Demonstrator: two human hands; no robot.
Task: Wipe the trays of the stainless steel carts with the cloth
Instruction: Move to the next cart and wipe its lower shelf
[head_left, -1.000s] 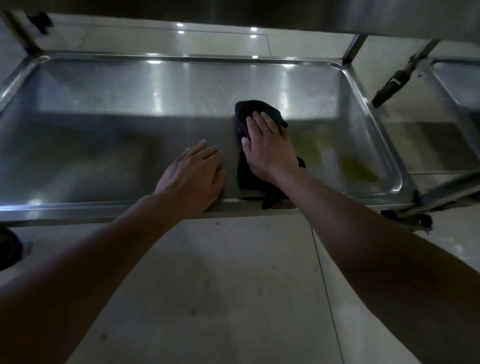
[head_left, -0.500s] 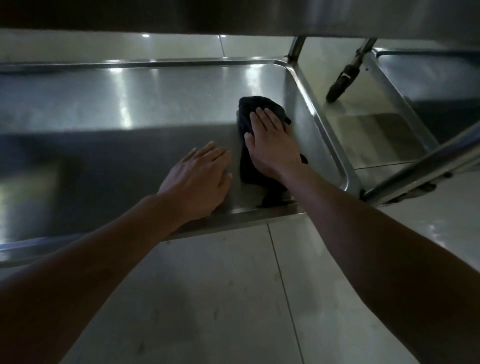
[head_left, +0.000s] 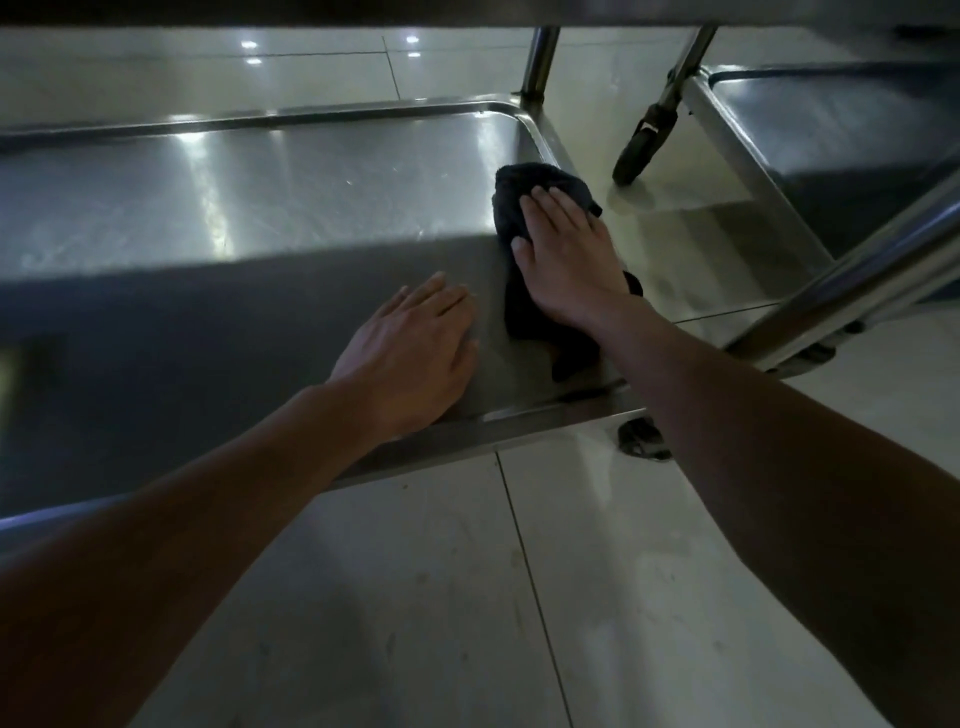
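A low stainless steel cart tray (head_left: 218, 208) spreads across the middle of the head view, under the dark edge of an upper shelf. A dark cloth (head_left: 524, 187) lies against the tray's right wall. My right hand (head_left: 566, 254) presses flat on the cloth with straight fingers. My left hand (head_left: 415, 353) rests flat on the tray floor near its front rim, a little left of the cloth.
A second steel cart tray (head_left: 841, 130) stands at the right, with a black caster wheel (head_left: 641, 148) on the tiled floor (head_left: 467, 597) between the carts. A slanted steel tube (head_left: 857, 280) crosses at the right. Another caster (head_left: 641, 439) sits under the near corner.
My right hand has slid the cloth rightward across the tray to its right wall. My left hand has followed to the right along the tray floor.
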